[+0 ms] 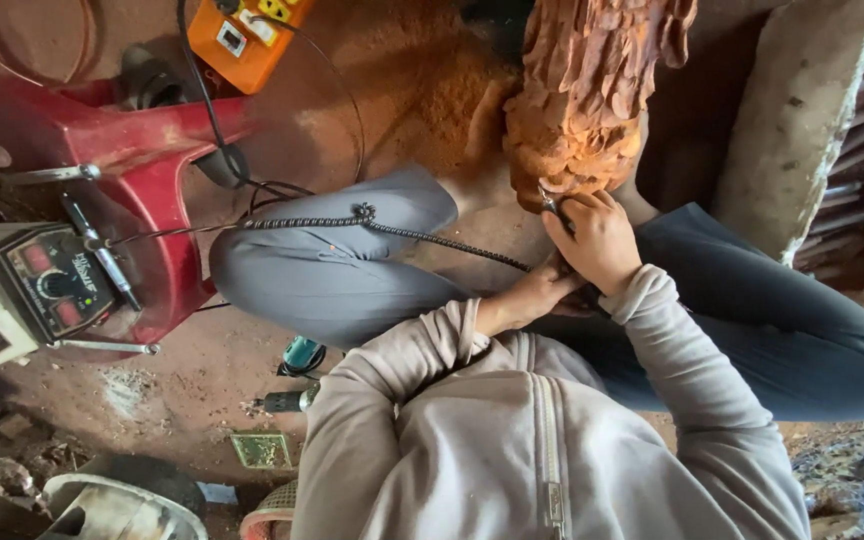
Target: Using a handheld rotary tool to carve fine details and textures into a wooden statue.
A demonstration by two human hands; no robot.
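Right hand (600, 240) clamped on tool (552, 205) against carving (582, 100); left hand (537, 295) closed on cable (432, 238) beneath it.

Soft, even daylight fills the scene, with no glare and only faint shadows. Focus is fairly sharp at the centre. The dim corners soften and bend slightly.
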